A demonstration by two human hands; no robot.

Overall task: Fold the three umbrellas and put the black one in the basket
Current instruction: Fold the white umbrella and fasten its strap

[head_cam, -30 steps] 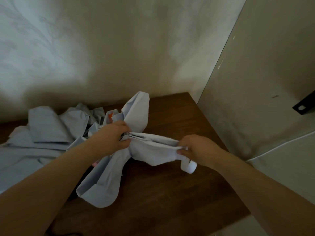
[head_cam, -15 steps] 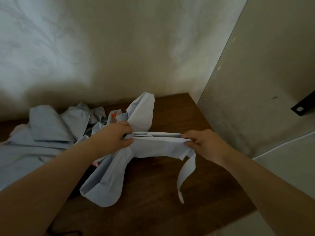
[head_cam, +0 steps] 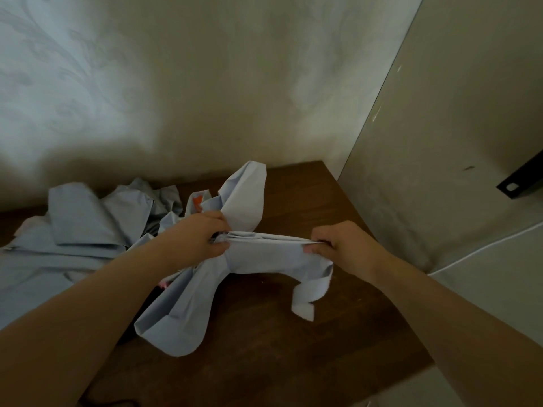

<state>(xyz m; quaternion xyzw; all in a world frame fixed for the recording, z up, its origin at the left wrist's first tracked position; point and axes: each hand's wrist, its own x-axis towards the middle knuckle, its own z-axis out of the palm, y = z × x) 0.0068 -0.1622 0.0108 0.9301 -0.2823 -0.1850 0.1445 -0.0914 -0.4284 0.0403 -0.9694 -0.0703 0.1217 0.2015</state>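
Note:
A pale blue umbrella (head_cam: 264,254) with loose, crumpled canopy cloth is held over the brown wooden table (head_cam: 293,348). My left hand (head_cam: 202,239) grips the bunched cloth near the umbrella's middle. My right hand (head_cam: 335,245) pinches the gathered folds at their right end, so a flat pleated band stretches between both hands. A closing strap (head_cam: 308,295) hangs curled below my right hand. An orange patch (head_cam: 198,201) shows behind my left hand. No black umbrella and no basket are in view.
More pale blue fabric (head_cam: 82,230) lies heaped on the table's left side against the wall. A grey panel (head_cam: 440,171) stands to the right of the table, with a black bracket (head_cam: 520,183) on it. The table's front right edge (head_cam: 411,368) is close by.
My right hand has slid right along the folds and lifted a little, pulling the pleats straight. The strap uncurled and hung down, then curled up again. My left hand stayed put.

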